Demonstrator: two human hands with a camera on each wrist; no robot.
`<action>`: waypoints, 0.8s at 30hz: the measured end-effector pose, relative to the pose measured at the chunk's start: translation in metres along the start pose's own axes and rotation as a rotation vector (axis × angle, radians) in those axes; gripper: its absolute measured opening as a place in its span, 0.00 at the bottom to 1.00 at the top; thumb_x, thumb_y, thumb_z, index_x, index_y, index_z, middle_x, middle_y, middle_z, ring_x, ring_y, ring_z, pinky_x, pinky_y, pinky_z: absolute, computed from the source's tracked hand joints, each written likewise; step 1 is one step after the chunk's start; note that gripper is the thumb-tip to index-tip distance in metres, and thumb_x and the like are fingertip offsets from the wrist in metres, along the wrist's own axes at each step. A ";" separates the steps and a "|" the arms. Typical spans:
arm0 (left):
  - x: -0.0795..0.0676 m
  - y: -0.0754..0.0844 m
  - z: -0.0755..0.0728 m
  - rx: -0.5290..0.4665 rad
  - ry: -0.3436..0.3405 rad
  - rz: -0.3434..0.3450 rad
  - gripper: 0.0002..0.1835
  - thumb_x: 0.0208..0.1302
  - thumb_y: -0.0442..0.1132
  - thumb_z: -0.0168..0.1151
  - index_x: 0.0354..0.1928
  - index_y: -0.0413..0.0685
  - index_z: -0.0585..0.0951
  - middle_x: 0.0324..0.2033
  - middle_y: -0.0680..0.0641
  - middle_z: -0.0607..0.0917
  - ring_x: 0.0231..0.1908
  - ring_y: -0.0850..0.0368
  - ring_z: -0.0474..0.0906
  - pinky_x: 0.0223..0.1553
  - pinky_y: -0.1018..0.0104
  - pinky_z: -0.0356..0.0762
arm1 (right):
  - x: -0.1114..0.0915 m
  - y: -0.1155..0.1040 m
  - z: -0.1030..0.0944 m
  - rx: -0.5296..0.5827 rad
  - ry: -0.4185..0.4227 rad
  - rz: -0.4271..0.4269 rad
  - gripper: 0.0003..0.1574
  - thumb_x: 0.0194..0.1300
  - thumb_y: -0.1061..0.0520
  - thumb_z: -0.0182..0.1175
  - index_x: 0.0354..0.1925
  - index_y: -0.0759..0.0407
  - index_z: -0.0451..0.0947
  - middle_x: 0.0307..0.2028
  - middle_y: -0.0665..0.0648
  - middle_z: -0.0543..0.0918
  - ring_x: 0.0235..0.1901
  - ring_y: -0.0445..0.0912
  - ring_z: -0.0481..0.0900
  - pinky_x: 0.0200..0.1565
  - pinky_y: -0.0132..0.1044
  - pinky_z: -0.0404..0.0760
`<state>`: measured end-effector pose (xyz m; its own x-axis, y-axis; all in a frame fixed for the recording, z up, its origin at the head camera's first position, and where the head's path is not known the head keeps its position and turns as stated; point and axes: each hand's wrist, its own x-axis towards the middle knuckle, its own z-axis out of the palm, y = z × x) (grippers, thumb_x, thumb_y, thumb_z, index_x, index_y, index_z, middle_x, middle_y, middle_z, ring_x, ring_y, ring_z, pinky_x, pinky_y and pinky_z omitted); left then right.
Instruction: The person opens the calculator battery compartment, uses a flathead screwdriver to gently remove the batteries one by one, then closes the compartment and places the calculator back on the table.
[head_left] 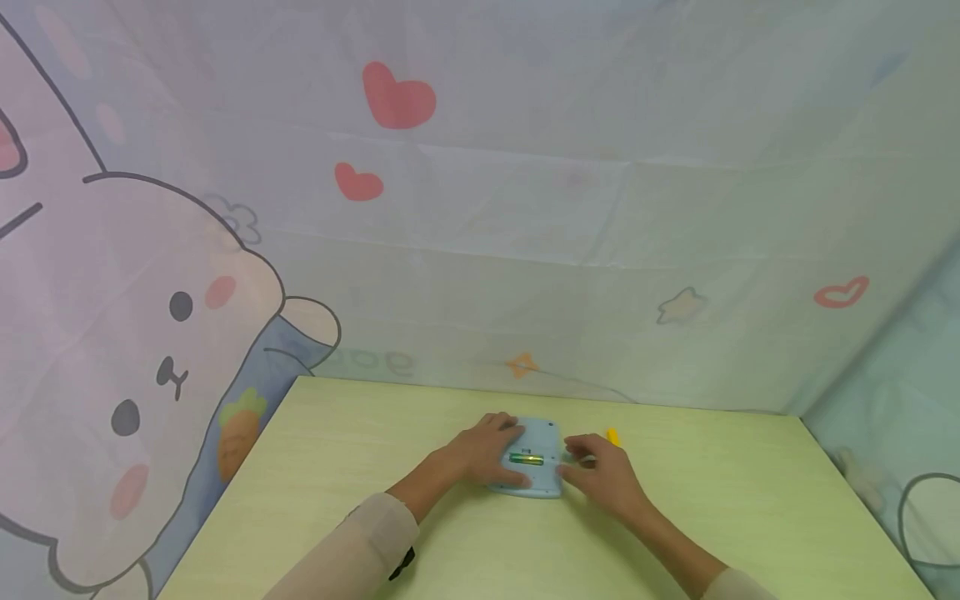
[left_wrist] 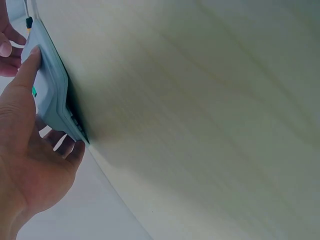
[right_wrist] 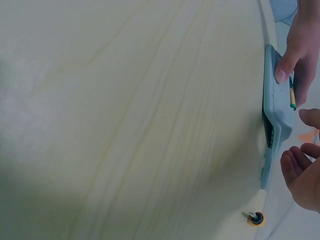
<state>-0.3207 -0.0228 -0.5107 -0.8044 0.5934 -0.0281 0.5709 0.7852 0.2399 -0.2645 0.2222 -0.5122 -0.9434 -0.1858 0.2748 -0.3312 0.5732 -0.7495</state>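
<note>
A light blue calculator point(head_left: 542, 482) lies face down on the table, its back facing up. A green and gold battery point(head_left: 527, 459) sits in its uncovered compartment. My left hand point(head_left: 483, 450) grips the calculator's left side, thumb point(left_wrist: 31, 65) on the back and fingers curled at the edge in the left wrist view. My right hand point(head_left: 606, 477) is beside the calculator's right edge, its fingers loosely bent and holding nothing. In the right wrist view, its thumb point(right_wrist: 311, 118) is raised apart from the fingers.
A small yellow tool point(head_left: 613, 437), with a dark part and metal tip in the right wrist view, lies just beyond my right hand. The pale wood-grain table point(head_left: 720, 508) meets a printed cloth backdrop point(head_left: 480, 317). A dark cable loop point(head_left: 904, 517) hangs at the right.
</note>
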 end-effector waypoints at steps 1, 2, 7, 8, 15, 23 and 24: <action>0.000 0.000 0.000 0.001 0.000 0.000 0.51 0.56 0.75 0.59 0.75 0.55 0.63 0.73 0.50 0.61 0.71 0.52 0.56 0.60 0.52 0.71 | 0.000 0.000 0.001 -0.002 -0.001 -0.015 0.28 0.56 0.59 0.74 0.54 0.66 0.79 0.47 0.60 0.84 0.49 0.52 0.81 0.50 0.43 0.81; 0.000 -0.001 0.001 0.003 -0.001 0.001 0.50 0.57 0.75 0.58 0.76 0.55 0.62 0.73 0.50 0.61 0.71 0.52 0.56 0.61 0.52 0.71 | 0.001 0.000 0.001 -0.005 -0.002 -0.030 0.28 0.56 0.59 0.74 0.54 0.65 0.79 0.48 0.60 0.84 0.49 0.52 0.80 0.50 0.43 0.81; 0.001 -0.003 0.003 0.015 -0.009 0.000 0.51 0.57 0.75 0.57 0.76 0.56 0.61 0.73 0.51 0.60 0.73 0.52 0.54 0.62 0.52 0.70 | 0.003 -0.001 0.004 -0.026 -0.022 -0.070 0.27 0.57 0.57 0.74 0.54 0.62 0.80 0.50 0.58 0.83 0.49 0.49 0.80 0.50 0.44 0.81; 0.001 -0.003 0.003 0.015 -0.012 -0.003 0.51 0.57 0.75 0.57 0.76 0.56 0.61 0.74 0.51 0.60 0.73 0.53 0.54 0.62 0.51 0.70 | 0.004 -0.001 0.005 -0.035 -0.024 -0.076 0.27 0.57 0.57 0.74 0.54 0.62 0.80 0.49 0.57 0.83 0.49 0.49 0.80 0.50 0.44 0.81; 0.001 -0.003 0.001 0.026 -0.004 0.002 0.51 0.57 0.75 0.58 0.75 0.54 0.62 0.72 0.51 0.61 0.72 0.53 0.55 0.60 0.52 0.71 | 0.008 -0.003 0.012 -0.037 -0.051 -0.130 0.25 0.58 0.58 0.73 0.54 0.63 0.80 0.49 0.57 0.83 0.49 0.49 0.81 0.51 0.41 0.81; -0.001 -0.003 -0.002 0.026 -0.019 0.004 0.51 0.57 0.75 0.57 0.76 0.55 0.62 0.73 0.51 0.60 0.72 0.53 0.55 0.60 0.53 0.71 | 0.010 -0.012 0.017 -0.143 -0.097 -0.181 0.22 0.61 0.55 0.71 0.52 0.62 0.82 0.47 0.54 0.82 0.48 0.45 0.80 0.52 0.42 0.79; -0.002 -0.002 -0.003 0.022 -0.022 0.003 0.51 0.57 0.75 0.57 0.76 0.54 0.62 0.73 0.51 0.60 0.72 0.53 0.55 0.60 0.52 0.71 | 0.010 -0.012 0.018 -0.159 -0.098 -0.192 0.22 0.60 0.55 0.71 0.51 0.62 0.82 0.46 0.53 0.82 0.47 0.44 0.80 0.51 0.43 0.79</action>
<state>-0.3210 -0.0257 -0.5087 -0.7993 0.5990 -0.0489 0.5765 0.7872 0.2188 -0.2704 0.1988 -0.5112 -0.8634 -0.3750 0.3376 -0.5046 0.6370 -0.5828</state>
